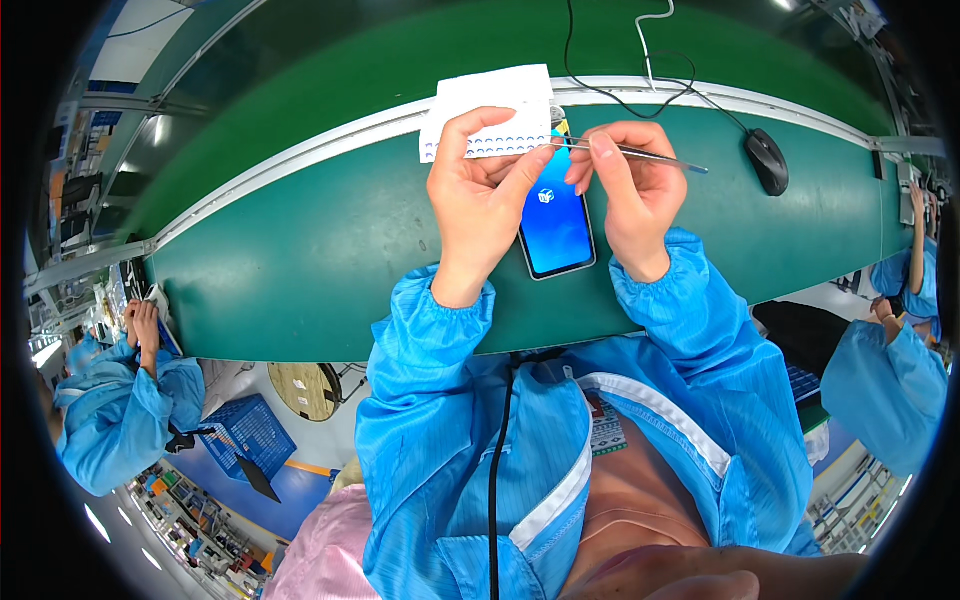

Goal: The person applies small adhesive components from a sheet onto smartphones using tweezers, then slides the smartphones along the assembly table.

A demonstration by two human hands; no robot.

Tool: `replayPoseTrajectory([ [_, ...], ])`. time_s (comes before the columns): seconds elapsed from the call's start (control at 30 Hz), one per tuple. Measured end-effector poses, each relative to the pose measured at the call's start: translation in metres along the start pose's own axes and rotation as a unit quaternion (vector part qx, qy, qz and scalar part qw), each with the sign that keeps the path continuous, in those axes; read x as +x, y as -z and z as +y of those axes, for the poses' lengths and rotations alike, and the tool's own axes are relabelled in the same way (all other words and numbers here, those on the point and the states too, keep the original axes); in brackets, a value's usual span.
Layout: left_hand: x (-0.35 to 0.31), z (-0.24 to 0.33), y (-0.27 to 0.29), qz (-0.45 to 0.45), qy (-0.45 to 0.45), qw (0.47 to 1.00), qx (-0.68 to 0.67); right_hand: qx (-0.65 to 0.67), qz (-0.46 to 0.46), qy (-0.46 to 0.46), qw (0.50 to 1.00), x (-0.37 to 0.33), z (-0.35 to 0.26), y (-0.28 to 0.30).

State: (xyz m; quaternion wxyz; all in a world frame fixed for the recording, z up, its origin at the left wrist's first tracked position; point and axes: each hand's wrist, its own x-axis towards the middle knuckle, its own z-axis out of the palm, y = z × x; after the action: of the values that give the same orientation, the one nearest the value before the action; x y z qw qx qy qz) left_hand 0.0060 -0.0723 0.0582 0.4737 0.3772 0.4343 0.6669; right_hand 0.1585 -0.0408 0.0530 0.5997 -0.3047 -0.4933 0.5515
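Observation:
My left hand [477, 190] grips a white sheet [497, 92] that carries rows of small round dark stickers along its lower edge. Thin metal tweezers [655, 156] are pinched in my right hand [637, 190], their tips reaching left to the sheet's right edge near my left thumb. Below both hands a smartphone [558, 235] lies on the green table, its screen lit blue with a white logo. The phone's upper end is partly hidden by my fingers and the sheet. Whether a sticker sits between the tweezer tips is too small to tell.
A black computer mouse [766, 161] rests right of my hands, its cable looping toward the back. A white cable [642, 45] hangs by the pale rail [340, 147] behind the table [330, 250]. Other people in blue smocks sit at far left and far right; a blue crate [250, 437] stands lower left.

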Motion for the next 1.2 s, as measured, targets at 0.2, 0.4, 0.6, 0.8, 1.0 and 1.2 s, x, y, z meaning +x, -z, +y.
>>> replayPoseTrajectory([
  [0.2, 0.000, 0.000, 0.000, 0.000, 0.007, 1.000, -0.002, 0.008, 0.003, -0.013, 1.000, 0.002, 0.000, 0.001],
  [0.4, -0.001, 0.000, 0.000, -0.004, 0.008, 1.000, -0.009, 0.030, 0.004, -0.024, 0.999, 0.002, 0.000, 0.002],
  [0.6, -0.001, 0.001, -0.001, -0.006, 0.018, 1.000, -0.010, 0.047, 0.010, -0.061, 0.997, 0.005, 0.000, 0.005],
  [0.8, 0.004, -0.003, 0.004, 0.037, -0.056, 0.997, 0.047, 0.144, 0.030, -0.074, 0.986, 0.009, 0.000, 0.007],
  [1.0, 0.025, -0.018, 0.026, 0.152, -0.086, 0.981, 0.090, 0.095, 0.033, -0.115, 0.988, 0.022, 0.024, 0.010],
  [1.2, 0.025, -0.035, 0.026, 0.086, 0.010, 0.995, 0.042, 0.151, 0.014, -0.200, 0.968, 0.024, 0.026, 0.016],
])
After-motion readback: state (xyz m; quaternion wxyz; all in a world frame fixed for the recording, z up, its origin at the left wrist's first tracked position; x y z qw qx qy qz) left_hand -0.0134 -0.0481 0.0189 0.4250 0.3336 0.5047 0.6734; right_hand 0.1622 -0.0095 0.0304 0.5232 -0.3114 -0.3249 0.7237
